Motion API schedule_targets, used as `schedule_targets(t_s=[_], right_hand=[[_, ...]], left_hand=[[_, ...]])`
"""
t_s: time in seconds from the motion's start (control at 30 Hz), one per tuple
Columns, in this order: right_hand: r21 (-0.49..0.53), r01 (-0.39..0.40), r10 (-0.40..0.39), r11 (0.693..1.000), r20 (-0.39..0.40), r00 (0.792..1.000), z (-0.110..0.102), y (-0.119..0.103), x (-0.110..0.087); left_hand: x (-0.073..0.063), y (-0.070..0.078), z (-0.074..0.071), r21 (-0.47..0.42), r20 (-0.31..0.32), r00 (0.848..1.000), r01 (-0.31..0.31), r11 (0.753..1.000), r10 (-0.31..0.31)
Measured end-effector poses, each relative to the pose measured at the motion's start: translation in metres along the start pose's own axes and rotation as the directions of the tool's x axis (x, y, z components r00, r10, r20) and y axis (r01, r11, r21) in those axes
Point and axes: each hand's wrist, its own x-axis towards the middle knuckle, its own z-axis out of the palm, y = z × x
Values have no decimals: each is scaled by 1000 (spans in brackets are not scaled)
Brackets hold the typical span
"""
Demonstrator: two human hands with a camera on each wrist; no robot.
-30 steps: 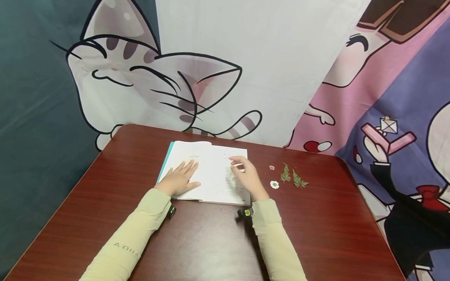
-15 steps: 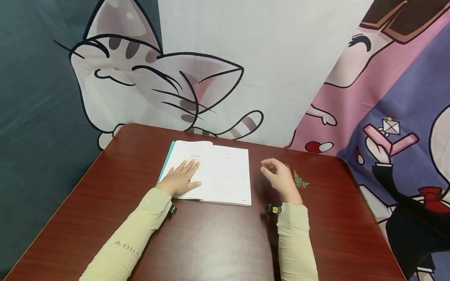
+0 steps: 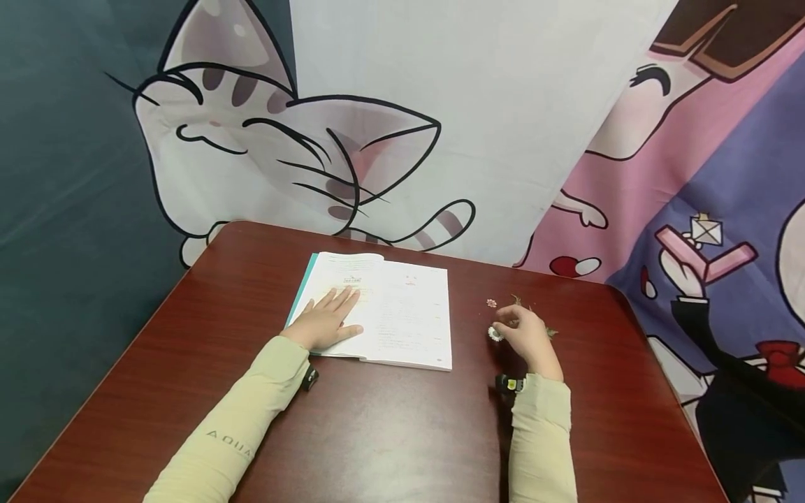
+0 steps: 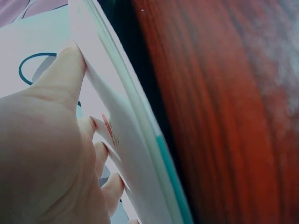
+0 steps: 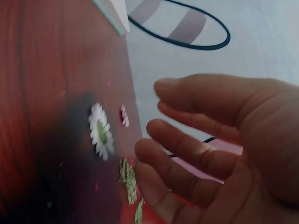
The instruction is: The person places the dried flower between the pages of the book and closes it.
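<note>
An open book (image 3: 415, 318) with white pages and a teal cover edge (image 4: 174, 179) lies on the table. My left hand (image 3: 323, 325) rests flat on its left page, fingers spread. Right of the book, my right hand (image 3: 530, 340) hovers with loosely bent fingers, thumb apart from them and nothing between. Just beyond its fingertips lies a white daisy (image 5: 100, 131) with a greenish centre. A small pink flower (image 5: 124, 115) is farther back. Green fern leaves (image 5: 128, 179) lie beyond the hand, which partly hides them in the head view.
The reddish-brown wooden table (image 3: 390, 433) stretches around the book toward the front. Behind it hangs a cloth backdrop (image 3: 503, 126) printed with a cartoon cat and other figures. Tiny pink specks (image 5: 96, 186) lie on the table near the daisy.
My right hand has moved right, from over the book's right page to beside the daisy and ferns. My left hand stays on the left page. The view has shifted slightly.
</note>
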Motion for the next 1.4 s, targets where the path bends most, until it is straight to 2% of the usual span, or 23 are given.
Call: schedule_targets(t_s=[0.27,0.47,0.93,1.2,1.4], right_hand=[[-17,-101,101,995,37,994,6,9,-2],[-18,-146,146,989,42,988,9,11,-1],[-42,-162,164,986,60,985,10,9,2],[-13,-126,127,992,30,992,12,7,1],[-3,-134,134,991,21,991,14,6,1]], left_hand=[[0,0,0,11,1,1000,2,1000,-2],[-1,2,-1,11,3,1000,2,1000,-2],[1,1,0,16,8,1000,10,1000,-10],[2,-1,0,16,2,1000,13,1000,-13],[2,0,0,17,6,1000,14,1000,-14]])
